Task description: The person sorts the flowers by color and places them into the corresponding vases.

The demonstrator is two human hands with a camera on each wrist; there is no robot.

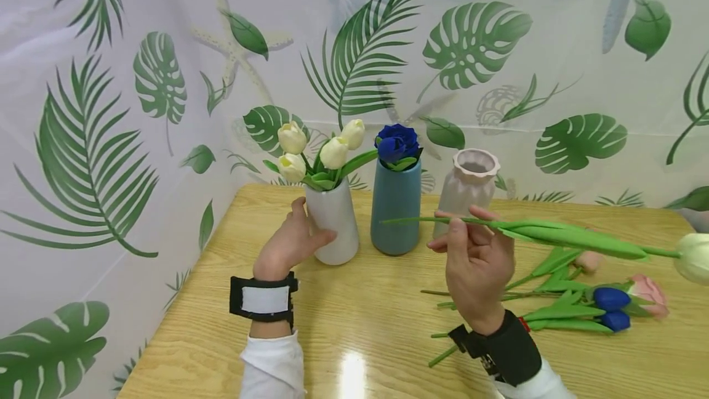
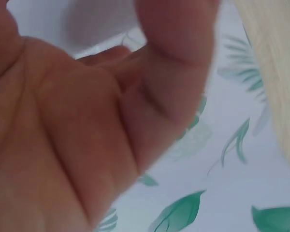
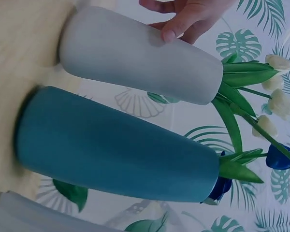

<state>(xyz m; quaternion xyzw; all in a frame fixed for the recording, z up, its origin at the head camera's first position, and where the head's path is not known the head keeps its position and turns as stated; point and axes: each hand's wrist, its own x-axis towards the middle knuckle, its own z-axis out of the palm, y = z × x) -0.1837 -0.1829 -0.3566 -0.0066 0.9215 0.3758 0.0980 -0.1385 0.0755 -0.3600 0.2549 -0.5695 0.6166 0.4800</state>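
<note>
My left hand (image 1: 288, 239) holds the side of a white vase (image 1: 336, 226), its thumb on the front. Several cream tulips (image 1: 335, 153) stand in that vase. In the left wrist view, palm and fingers fill much of the picture. My right hand (image 1: 479, 263) pinches the green stem of a white tulip (image 1: 581, 239) between thumb and fingers. The tulip lies level, its stem end pointing left in front of the blue vase (image 1: 396, 211), its bloom at the right edge. The right wrist view shows the white vase (image 3: 140, 53) and the blue vase (image 3: 116, 150).
Dark blue flowers (image 1: 397, 142) stand in the blue vase. A ribbed pinkish vase (image 1: 465, 186) is behind my right hand. On the wooden table (image 1: 354, 319), right, lie blue tulips (image 1: 612, 298) and pink flowers (image 1: 649, 294). A leaf-patterned cloth (image 1: 376, 91) hangs behind.
</note>
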